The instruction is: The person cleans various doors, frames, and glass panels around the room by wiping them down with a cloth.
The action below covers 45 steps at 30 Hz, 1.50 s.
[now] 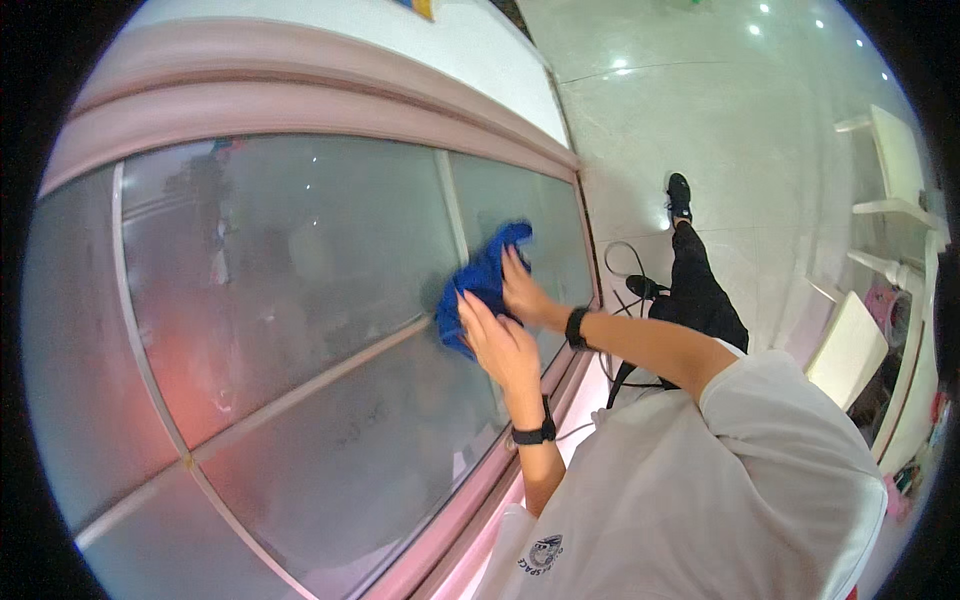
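Note:
Both of my hands press a bunched blue cloth (480, 281) on a large frosted glass window (300, 225) divided by pale bars. My left hand (501, 341) lies on the cloth's lower part, its fingers extended. Just above and to the right, my right hand (525, 289) rests against the cloth's right side, fingers partly bent into it. There is a black band on each wrist. The cloth covers part of the bars' crossing.
A pink frame (300, 105) borders the glass. Beside my black shoes, a dark cable (609, 259) loops over the pale tiled floor (712, 112). White chairs (847, 349) stand at the right, near a white table edge (911, 360).

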Tool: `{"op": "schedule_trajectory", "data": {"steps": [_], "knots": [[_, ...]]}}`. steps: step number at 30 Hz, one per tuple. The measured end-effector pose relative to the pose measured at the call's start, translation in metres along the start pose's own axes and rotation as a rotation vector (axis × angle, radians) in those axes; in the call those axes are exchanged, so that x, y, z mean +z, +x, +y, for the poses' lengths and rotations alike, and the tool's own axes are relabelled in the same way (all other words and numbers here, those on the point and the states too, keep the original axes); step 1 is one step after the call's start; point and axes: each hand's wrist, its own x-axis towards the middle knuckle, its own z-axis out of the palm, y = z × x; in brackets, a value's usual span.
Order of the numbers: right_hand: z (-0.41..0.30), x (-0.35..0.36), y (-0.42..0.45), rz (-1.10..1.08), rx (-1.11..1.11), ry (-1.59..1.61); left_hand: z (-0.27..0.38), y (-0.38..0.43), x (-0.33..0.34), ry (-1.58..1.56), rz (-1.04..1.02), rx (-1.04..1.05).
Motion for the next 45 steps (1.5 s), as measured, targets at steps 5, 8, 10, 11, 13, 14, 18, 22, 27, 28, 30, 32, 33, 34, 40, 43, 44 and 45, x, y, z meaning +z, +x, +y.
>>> {"op": "schedule_trajectory", "data": {"steps": [5,8,10,11,13,14,18,22,27,28,30,32,33,34,40,43,44,45], "knots": [[-0.071,-0.010,-0.057,0.070,0.234,0.842,-0.061,-0.084,0.011,-0.238,-0.077,-0.050],[-0.038,-0.086,-0.032,0.037,0.322,1.125,-0.016,-0.052,0.000,-0.491,-0.050,-0.082],[-0.023,-0.100,-0.029,-0.010,0.282,1.203,-0.006,-0.045,0.003,-0.647,0.002,-0.089],[-0.012,-0.108,-0.026,-0.002,0.271,1.196,0.002,-0.039,0.006,-0.653,0.011,-0.078],[0.010,-0.152,-0.009,-0.080,0.334,1.298,0.035,-0.012,-0.002,-0.793,-0.013,-0.057],[0.033,-0.152,-0.002,-0.095,0.286,1.337,0.042,0.003,0.005,-0.872,-0.024,-0.033],[0.081,-0.245,0.041,-0.037,0.294,1.264,0.094,0.067,0.014,-1.318,-0.073,-0.019],[0.139,-0.284,0.070,0.043,0.412,1.325,0.140,0.123,0.041,-1.498,-0.171,0.028],[0.237,-0.298,0.112,0.134,0.387,1.132,0.210,0.194,0.065,-1.540,-0.200,0.053],[0.242,-0.308,0.123,0.180,0.414,1.252,0.215,0.207,0.072,-1.539,-0.202,0.054],[0.243,-0.350,0.147,0.158,0.483,1.310,0.225,0.234,0.083,-1.532,-0.197,0.091],[0.259,-0.346,0.174,0.198,0.436,1.323,0.242,0.262,0.085,-1.523,-0.190,0.094],[0.271,-0.344,0.187,0.244,0.406,1.335,0.253,0.275,0.083,-1.517,-0.200,0.090],[0.283,-0.339,0.200,0.238,0.403,1.336,0.260,0.284,0.078,-1.516,-0.193,0.087],[0.325,-0.346,0.317,0.280,0.142,1.314,0.281,0.379,0.073,-1.245,-0.107,0.097],[0.346,-0.365,0.396,0.184,0.100,1.560,0.286,0.442,0.081,-1.100,-0.020,0.234],[0.351,-0.377,0.426,0.110,0.129,1.539,0.290,0.465,0.081,-1.034,0.045,0.320],[0.349,-0.385,0.454,0.157,0.083,1.592,0.293,0.489,0.079,-0.965,0.110,0.403]]}}
